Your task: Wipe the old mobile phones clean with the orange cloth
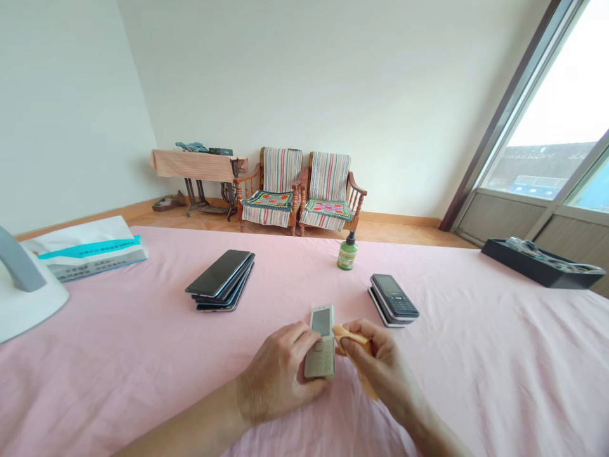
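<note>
The pale keypad phone [320,367] is at the near middle of the pink sheet [290,273], your left hand's [278,368] grip closed around its lower part. Your right hand's [375,358] grip pinches a yellow cloth [353,335] at its right edge; pressing hard could twist the phone loose. Reaching far right carelessly could topple the phone stack [392,297].

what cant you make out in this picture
In the head view:
Pale phone: left hand covers part of its front; key markings too small.
Cloth: partly hidden inside right hand.
Left phone stack: top phone covers the faces beneath.
White appliance: cut off by the left edge.
Bottle: print too small to read.
</note>
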Tool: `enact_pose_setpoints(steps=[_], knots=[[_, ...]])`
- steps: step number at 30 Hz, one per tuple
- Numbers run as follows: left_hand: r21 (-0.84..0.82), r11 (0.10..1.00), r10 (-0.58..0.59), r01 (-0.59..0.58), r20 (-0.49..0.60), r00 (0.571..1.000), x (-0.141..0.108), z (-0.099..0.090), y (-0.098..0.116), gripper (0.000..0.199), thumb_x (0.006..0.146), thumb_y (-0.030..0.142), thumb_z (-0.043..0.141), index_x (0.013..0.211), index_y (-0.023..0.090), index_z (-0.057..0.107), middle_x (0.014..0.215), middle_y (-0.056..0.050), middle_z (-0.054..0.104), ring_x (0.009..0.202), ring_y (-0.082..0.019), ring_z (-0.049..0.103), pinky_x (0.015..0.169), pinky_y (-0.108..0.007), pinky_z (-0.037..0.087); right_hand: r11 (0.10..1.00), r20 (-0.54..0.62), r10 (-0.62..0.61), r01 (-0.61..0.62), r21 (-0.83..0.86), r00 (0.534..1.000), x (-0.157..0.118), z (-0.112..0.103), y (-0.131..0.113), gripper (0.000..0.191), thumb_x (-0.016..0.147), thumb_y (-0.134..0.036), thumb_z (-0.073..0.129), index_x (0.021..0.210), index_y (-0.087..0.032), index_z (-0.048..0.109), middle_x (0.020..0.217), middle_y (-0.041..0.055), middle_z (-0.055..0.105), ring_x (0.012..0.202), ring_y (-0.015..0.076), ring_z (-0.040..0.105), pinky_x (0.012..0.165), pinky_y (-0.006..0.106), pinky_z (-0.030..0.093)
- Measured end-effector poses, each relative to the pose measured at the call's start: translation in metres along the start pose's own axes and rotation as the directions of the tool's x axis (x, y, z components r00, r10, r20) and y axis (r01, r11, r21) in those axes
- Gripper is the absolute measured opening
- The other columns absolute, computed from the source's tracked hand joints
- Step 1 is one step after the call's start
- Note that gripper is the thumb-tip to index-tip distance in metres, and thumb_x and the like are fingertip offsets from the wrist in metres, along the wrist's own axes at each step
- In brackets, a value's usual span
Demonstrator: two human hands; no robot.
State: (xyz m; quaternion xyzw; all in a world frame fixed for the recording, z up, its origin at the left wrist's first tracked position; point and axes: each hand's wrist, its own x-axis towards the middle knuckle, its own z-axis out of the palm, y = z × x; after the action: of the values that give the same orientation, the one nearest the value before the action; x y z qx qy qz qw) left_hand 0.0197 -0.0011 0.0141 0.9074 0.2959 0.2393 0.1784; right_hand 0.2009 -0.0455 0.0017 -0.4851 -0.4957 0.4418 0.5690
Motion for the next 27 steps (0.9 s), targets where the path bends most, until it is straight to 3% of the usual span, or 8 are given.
enact_pose_setpoints(steps=[8, 14, 21, 27], knots=[[0.160, 0.986, 0.071, -0.055, -0.098, 0.993, -0.006, 0.006, -0.004, 0.012, 0.076, 0.014, 0.053, 0.087, 0.018, 0.057, 0.076, -0.002, 0.059, 0.066, -0.017, 0.058, 0.061, -0.026, 0.044, 0.983, 0.026, -0.118, 0.120, -0.139, 0.993, 0.001, 0.002, 0.005, 0.025, 0.079, -0.041, 0.065, 0.077, -0.017, 0.065, 0.071, 0.0016, 0.059, 0.067, 0.0147, 0.053, 0.062, 0.024, 0.042], [0.086, 0.990, -0.089, 0.112, -0.239, 0.967, -0.003, 0.003, -0.014, 0.010, 0.080, 0.014, 0.045, 0.076, 0.019, 0.053, 0.064, 0.000, 0.056, 0.056, -0.014, 0.055, 0.056, -0.023, 0.041, 0.946, -0.039, -0.145, 0.127, -0.297, 0.989, 0.001, 0.003, -0.003, 0.028, 0.080, -0.042, 0.062, 0.072, -0.015, 0.066, 0.068, 0.0005, 0.054, 0.064, 0.0141, 0.051, 0.059, 0.023, 0.039], [0.099, 0.974, -0.174, 0.203, -0.244, 0.954, 0.001, 0.002, -0.019, 0.013, 0.080, 0.016, 0.046, 0.068, 0.019, 0.051, 0.061, 0.002, 0.054, 0.055, -0.012, 0.053, 0.055, -0.021, 0.037, 0.905, -0.004, -0.153, 0.139, -0.401, 0.988, 0.002, 0.001, 0.001, 0.027, 0.084, -0.038, 0.058, 0.073, -0.015, 0.065, 0.071, 0.0013, 0.054, 0.067, 0.0145, 0.052, 0.060, 0.024, 0.038], [0.138, 0.955, -0.228, 0.262, -0.220, 0.948, 0.001, 0.004, -0.028, 0.028, 0.083, 0.028, 0.048, 0.057, 0.019, 0.045, 0.051, 0.005, 0.045, 0.047, -0.011, 0.045, 0.048, -0.021, 0.027, 0.888, 0.004, -0.186, 0.170, -0.427, 0.983, 0.004, 0.001, 0.009, 0.025, 0.086, -0.035, 0.057, 0.072, -0.016, 0.064, 0.071, 0.0012, 0.055, 0.066, 0.0143, 0.054, 0.058, 0.023, 0.040]])
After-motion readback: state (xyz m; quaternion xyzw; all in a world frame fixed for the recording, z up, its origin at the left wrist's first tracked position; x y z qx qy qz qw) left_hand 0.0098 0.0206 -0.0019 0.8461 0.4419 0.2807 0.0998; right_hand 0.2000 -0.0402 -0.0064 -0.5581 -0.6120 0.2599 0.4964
